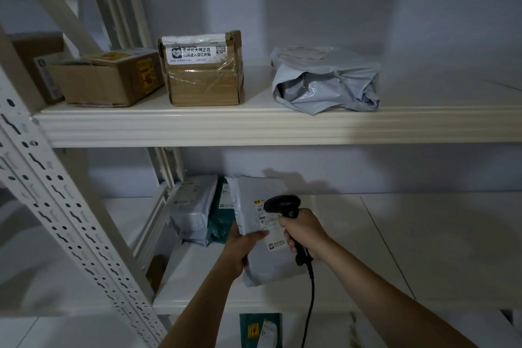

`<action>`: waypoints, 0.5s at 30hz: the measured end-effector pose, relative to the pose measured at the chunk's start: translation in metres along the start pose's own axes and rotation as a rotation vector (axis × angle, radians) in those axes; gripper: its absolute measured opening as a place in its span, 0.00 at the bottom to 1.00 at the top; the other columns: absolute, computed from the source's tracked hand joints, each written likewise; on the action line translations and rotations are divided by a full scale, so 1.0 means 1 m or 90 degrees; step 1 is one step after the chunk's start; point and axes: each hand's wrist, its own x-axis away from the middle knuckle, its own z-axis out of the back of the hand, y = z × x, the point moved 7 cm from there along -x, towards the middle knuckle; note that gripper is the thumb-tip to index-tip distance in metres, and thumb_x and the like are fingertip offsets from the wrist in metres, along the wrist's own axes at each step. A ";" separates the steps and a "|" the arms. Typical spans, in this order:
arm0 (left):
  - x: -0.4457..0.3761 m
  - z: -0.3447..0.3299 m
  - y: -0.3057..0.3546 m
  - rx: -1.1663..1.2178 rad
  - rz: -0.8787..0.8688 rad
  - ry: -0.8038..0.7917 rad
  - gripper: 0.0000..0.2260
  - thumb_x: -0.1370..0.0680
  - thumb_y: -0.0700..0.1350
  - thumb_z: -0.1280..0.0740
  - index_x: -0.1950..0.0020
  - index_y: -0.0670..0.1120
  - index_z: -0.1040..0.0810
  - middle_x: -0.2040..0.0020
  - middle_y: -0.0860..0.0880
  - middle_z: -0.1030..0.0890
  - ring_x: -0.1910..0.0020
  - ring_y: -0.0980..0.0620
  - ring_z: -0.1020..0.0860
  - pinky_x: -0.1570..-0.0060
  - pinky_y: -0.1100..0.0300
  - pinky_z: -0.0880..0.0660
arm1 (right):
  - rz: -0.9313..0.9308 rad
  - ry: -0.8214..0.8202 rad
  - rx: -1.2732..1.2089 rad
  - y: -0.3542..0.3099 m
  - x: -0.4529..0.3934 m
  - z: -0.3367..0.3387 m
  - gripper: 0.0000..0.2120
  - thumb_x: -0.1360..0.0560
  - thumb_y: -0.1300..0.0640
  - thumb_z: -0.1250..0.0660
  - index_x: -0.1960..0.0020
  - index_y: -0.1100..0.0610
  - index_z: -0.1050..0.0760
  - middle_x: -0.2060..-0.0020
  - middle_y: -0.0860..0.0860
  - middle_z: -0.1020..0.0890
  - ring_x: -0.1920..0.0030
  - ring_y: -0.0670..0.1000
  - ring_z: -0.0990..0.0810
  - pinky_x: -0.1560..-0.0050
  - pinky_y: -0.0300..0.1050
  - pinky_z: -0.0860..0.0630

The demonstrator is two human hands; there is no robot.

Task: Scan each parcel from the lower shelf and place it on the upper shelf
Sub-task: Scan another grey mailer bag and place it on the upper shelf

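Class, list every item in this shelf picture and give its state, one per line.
Grey mailer: held up, label facing scanner.
Scanner: gripped, aimed at label.
Left hand: gripping mailer.
Right hand: gripping scanner.
Taped box: upright, upper shelf.
Crumpled bag: lying, upper shelf.
Green parcel: standing, lower shelf.

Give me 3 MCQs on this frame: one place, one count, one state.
1. Where is the grey bag on the upper shelf?
A. left of both boxes
B. right of both boxes
C. between the boxes

2. How many brown boxes stand there in clear view?
A. two
B. four
C. none

3. What is the right hand doing?
A. hanging empty
B. gripping the scanner
C. lifting a box

Answers: 1 B, the bag lies right of the taped box and the low box. 2 A, only those two show clearly. 3 B, its fingers wrap the handle, aimed at the mailer held by the left hand.
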 end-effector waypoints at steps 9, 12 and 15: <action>-0.006 0.001 -0.001 -0.019 -0.009 0.005 0.29 0.36 0.37 0.19 0.38 0.46 0.25 0.47 0.41 0.16 0.50 0.41 0.16 0.53 0.41 0.17 | 0.002 -0.021 -0.004 -0.004 0.000 0.002 0.04 0.31 0.61 0.36 0.63 0.60 0.27 0.72 0.57 0.27 0.77 0.52 0.31 0.74 0.42 0.32; -0.007 0.000 -0.002 -0.011 -0.013 0.008 0.29 0.36 0.36 0.20 0.38 0.46 0.25 0.47 0.42 0.15 0.50 0.41 0.15 0.54 0.43 0.17 | -0.001 -0.023 0.002 -0.003 -0.001 0.003 0.03 0.31 0.61 0.37 0.63 0.61 0.26 0.73 0.57 0.27 0.78 0.53 0.32 0.74 0.42 0.33; -0.009 0.000 -0.004 -0.005 -0.012 0.014 0.29 0.36 0.36 0.20 0.38 0.46 0.25 0.48 0.42 0.15 0.50 0.41 0.16 0.53 0.42 0.17 | -0.002 -0.024 -0.003 -0.002 -0.001 0.004 0.03 0.31 0.61 0.36 0.62 0.61 0.26 0.73 0.57 0.27 0.78 0.52 0.32 0.74 0.42 0.33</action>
